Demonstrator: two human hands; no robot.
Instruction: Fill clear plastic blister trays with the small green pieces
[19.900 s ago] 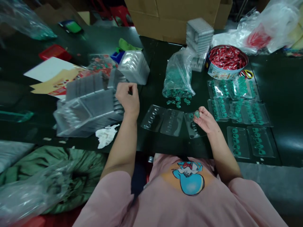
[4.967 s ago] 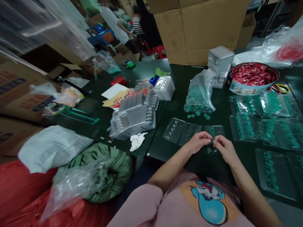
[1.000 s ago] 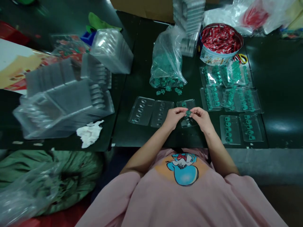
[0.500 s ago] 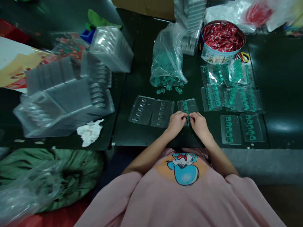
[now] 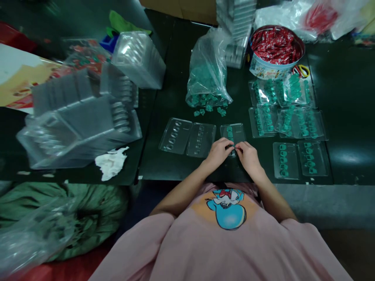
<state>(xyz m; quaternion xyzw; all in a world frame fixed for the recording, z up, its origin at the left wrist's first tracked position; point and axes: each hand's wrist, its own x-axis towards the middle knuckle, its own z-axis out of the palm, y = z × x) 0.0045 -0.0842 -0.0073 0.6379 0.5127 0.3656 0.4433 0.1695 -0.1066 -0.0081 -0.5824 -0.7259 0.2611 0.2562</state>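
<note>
My left hand and my right hand meet over the lower part of a clear plastic tray. Their thumbs and index fingers are pinched together at a small green plastic piece, mostly hidden by the fingertips. Above the fingers, a column of green pieces sits in the tray's slots. Just left of it lie a clear tray with vacant slots and another like it. Beyond the hands, a clear bag of green pieces lies with its mouth toward me, and a few loose pieces have spilled out.
Filled trays lie to the right, with more stacked behind. A round tin of red packets and yellow-handled scissors stand at the back right. Stacks of clear trays and a crumpled white tissue occupy the left.
The fingertips have shifted very slightly down the tray and now hide more of the green piece between them. The other things stay where they were.
</note>
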